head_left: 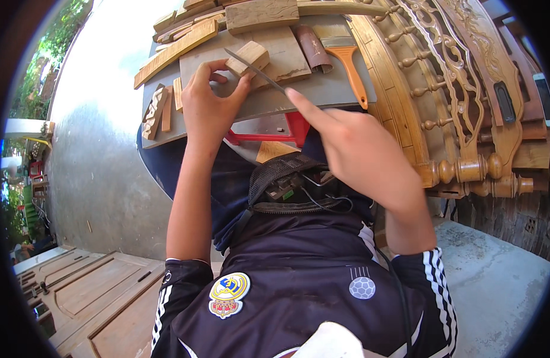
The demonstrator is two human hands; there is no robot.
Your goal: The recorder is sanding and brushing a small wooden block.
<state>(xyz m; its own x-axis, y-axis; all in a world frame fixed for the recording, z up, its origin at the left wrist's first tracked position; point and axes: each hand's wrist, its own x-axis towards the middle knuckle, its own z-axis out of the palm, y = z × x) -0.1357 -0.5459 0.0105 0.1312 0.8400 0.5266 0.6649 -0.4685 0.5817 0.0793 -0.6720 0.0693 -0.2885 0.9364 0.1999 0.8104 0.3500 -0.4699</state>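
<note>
A small pale wooden block (pixel 255 55) rests on a flat board (pixel 290 56) on the grey worktop. My left hand (pixel 212 95) grips it, thumb at its near side and fingers at its left end. A slim dark file (pixel 257 70) with a tapered tip lies across the block's near edge. Its rear end is in my right hand (pixel 361 149), with the forefinger stretched along it; the palm hides the handle.
A brush with an orange handle (pixel 348 62) and a curled brown sandpaper sheet (pixel 314 49) lie right of the board. Wood pieces (pixel 176 53) and a thick block (pixel 262 15) line the far side. Carved furniture (pixel 460 77) stands at right, wooden panels (pixel 102 292) at lower left.
</note>
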